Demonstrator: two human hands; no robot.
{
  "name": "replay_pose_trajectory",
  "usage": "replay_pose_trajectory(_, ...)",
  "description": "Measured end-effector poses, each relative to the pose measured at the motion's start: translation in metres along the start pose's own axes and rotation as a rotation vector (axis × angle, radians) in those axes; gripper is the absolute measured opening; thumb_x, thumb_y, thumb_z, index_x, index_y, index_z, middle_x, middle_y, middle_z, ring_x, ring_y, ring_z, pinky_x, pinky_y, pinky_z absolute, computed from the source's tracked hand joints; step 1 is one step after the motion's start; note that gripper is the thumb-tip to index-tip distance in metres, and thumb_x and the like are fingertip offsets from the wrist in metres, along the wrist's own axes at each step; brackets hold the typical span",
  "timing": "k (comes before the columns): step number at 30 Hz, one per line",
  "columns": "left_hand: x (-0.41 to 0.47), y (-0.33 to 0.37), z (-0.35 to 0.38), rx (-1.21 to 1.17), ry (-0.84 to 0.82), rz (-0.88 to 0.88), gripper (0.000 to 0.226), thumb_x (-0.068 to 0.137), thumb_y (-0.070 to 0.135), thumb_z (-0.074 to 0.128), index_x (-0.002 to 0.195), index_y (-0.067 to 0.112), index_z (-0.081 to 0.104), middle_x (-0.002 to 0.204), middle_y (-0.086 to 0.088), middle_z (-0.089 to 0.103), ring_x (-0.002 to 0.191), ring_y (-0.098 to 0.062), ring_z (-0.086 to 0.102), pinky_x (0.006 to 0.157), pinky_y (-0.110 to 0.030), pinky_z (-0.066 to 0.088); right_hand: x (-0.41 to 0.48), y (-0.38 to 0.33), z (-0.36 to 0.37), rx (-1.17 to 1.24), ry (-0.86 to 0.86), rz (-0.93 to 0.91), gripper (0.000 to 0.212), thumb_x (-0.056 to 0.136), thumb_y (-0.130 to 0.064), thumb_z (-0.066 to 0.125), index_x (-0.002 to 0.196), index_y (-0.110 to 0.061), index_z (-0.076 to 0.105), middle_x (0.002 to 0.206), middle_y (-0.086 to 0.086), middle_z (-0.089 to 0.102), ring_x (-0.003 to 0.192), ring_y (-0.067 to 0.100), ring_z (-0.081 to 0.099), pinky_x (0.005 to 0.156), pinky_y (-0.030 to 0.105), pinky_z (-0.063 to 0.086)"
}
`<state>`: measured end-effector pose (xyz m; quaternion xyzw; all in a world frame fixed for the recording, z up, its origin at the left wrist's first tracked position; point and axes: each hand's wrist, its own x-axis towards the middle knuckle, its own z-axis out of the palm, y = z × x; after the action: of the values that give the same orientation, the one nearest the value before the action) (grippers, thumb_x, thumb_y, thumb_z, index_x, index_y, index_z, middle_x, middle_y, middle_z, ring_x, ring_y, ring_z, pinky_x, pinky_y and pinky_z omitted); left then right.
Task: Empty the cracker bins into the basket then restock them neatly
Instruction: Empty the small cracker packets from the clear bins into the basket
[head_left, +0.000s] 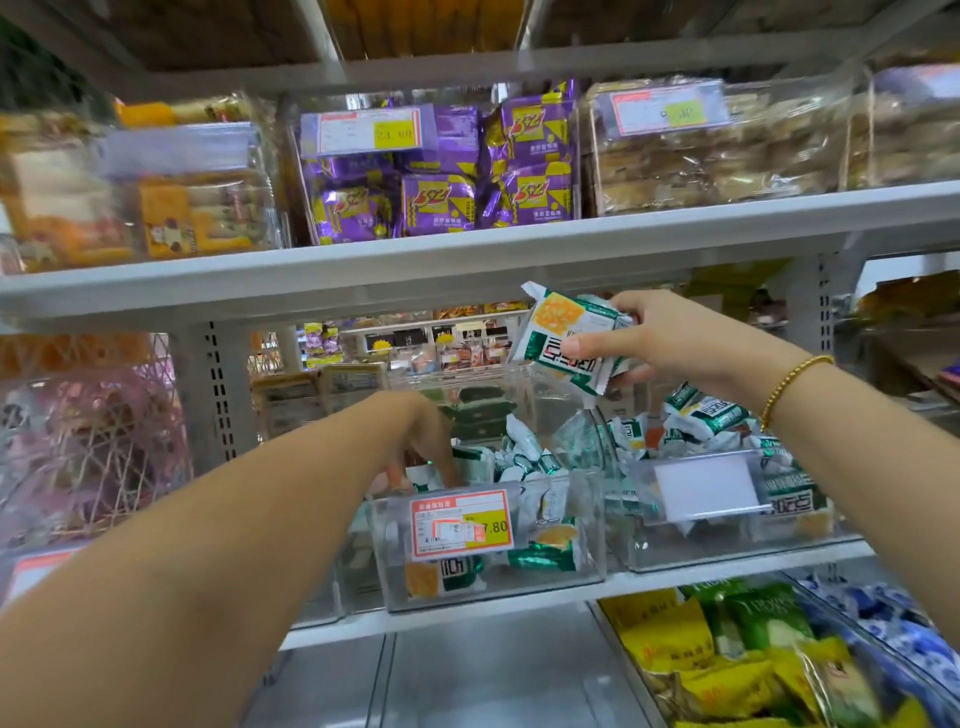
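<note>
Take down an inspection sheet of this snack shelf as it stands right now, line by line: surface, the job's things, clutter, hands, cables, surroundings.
Surface: white shelf carries two clear bins side by side.
Job's things: left bin, with a red and yellow price tag, is part full of green and white cracker packets; right bin, with a blank tag, is heaped with the same; basket not seen.
Clutter: nothing seen.
Hands: left hand reaches down into the left bin, grip hidden; right hand holds a single packet above the bins, with a bracelet on its wrist.
Cables: nothing seen.
Surroundings: purple packets on the shelf above; yellow and green packets below.
</note>
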<state>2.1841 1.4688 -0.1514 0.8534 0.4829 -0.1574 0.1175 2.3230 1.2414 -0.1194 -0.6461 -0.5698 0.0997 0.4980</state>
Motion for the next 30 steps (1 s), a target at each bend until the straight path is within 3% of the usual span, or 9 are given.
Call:
replay_pose_trajectory(4, -0.001, 0.005, -0.003, -0.201, -0.126, -0.032, 0.08, 0.084, 0.03, 0.07, 0.148, 0.009, 0.027, 0.156, -0.021, 0.015, 0.136, -0.044, 0.032, 0.098, -0.048, 0.048, 0.0, 0.003, -0.002, 0.008, -0.023, -0.02, 0.049, 0.056, -0.044, 0.077, 0.096, -0.023, 0.058, 0.095, -0.003, 0.072, 0.076, 0.007, 0.072, 0.061, 0.021, 0.057)
replay_pose_trajectory(6, -0.005, 0.008, -0.004, -0.288, -0.14, -0.02, 0.078, 0.087, 0.027, 0.067, 0.15, 0.012, 0.024, 0.155, -0.024, 0.015, 0.135, -0.044, 0.032, 0.098, -0.048, 0.047, 0.0, 0.004, -0.004, 0.028, -0.028, -0.037, 0.048, 0.057, -0.043, 0.076, 0.095, -0.022, 0.059, 0.09, -0.003, 0.072, 0.073, 0.005, 0.072, 0.058, 0.019, 0.056)
replay_pose_trajectory(10, -0.008, 0.011, -0.003, -0.389, -0.066, 0.097, 0.066, 0.084, 0.026, 0.07, 0.143, 0.02, 0.042, 0.153, -0.016, 0.026, 0.122, -0.035, 0.046, 0.085, -0.036, 0.055, 0.0, 0.011, -0.006, -0.021, -0.03, -0.043, 0.07, 0.049, -0.054, 0.076, 0.107, -0.02, 0.06, 0.093, -0.003, 0.074, 0.082, 0.01, 0.072, 0.078, 0.033, 0.059)
replay_pose_trajectory(15, -0.012, 0.022, 0.007, -0.228, -0.094, 0.106, 0.07, 0.091, 0.03, 0.06, 0.151, 0.025, 0.024, 0.158, -0.014, 0.017, 0.134, -0.046, 0.032, 0.097, -0.05, 0.045, -0.001, 0.016, -0.003, 0.002, -0.02, -0.051, 0.069, 0.045, -0.058, 0.076, 0.102, -0.022, 0.061, 0.091, -0.002, 0.075, 0.088, 0.016, 0.072, 0.088, 0.043, 0.056)
replay_pose_trajectory(18, -0.008, 0.021, 0.008, -0.287, -0.074, 0.134, 0.068, 0.091, 0.02, 0.061, 0.15, 0.02, 0.027, 0.158, -0.012, 0.018, 0.138, -0.046, 0.025, 0.102, -0.054, 0.042, -0.003, 0.017, -0.003, -0.002, -0.02, -0.055, 0.07, 0.047, -0.058, 0.075, 0.105, -0.021, 0.061, 0.093, -0.001, 0.075, 0.09, 0.016, 0.071, 0.088, 0.04, 0.056)
replay_pose_trajectory(21, -0.008, 0.018, 0.008, -0.252, -0.024, 0.144, 0.063, 0.09, 0.016, 0.063, 0.147, 0.015, 0.035, 0.154, -0.01, 0.028, 0.137, -0.042, 0.031, 0.099, -0.049, 0.047, -0.005, 0.017, -0.004, 0.02, -0.026, -0.052, 0.06, 0.055, -0.05, 0.075, 0.105, -0.02, 0.061, 0.093, -0.002, 0.075, 0.086, 0.013, 0.072, 0.079, 0.032, 0.058)
replay_pose_trajectory(25, -0.014, 0.015, 0.005, -0.184, 0.036, 0.156, 0.045, 0.092, 0.013, 0.06, 0.135, 0.007, 0.049, 0.142, -0.012, 0.045, 0.125, -0.033, 0.046, 0.097, -0.041, 0.049, -0.004, 0.017, -0.006, 0.004, 0.002, -0.038, 0.072, 0.052, -0.054, 0.077, 0.111, -0.018, 0.061, 0.095, 0.0, 0.075, 0.091, 0.015, 0.072, 0.088, 0.041, 0.056)
replay_pose_trajectory(28, -0.013, 0.012, 0.004, -0.183, 0.077, 0.133, 0.051, 0.088, 0.012, 0.066, 0.136, 0.011, 0.049, 0.142, -0.014, 0.045, 0.126, -0.038, 0.047, 0.092, -0.04, 0.053, -0.006, 0.016, -0.004, 0.005, 0.006, -0.045, 0.076, 0.047, -0.058, 0.078, 0.111, -0.019, 0.062, 0.097, -0.001, 0.075, 0.094, 0.016, 0.071, 0.089, 0.043, 0.056)
replay_pose_trajectory(30, -0.01, 0.013, 0.004, -0.128, 0.13, 0.126, 0.058, 0.085, 0.007, 0.068, 0.139, 0.013, 0.047, 0.143, -0.016, 0.042, 0.125, -0.039, 0.047, 0.088, -0.04, 0.055, -0.006, 0.014, -0.003, 0.022, 0.003, -0.049, 0.072, 0.051, -0.053, 0.078, 0.111, -0.017, 0.061, 0.099, 0.001, 0.074, 0.09, 0.014, 0.071, 0.083, 0.037, 0.058)
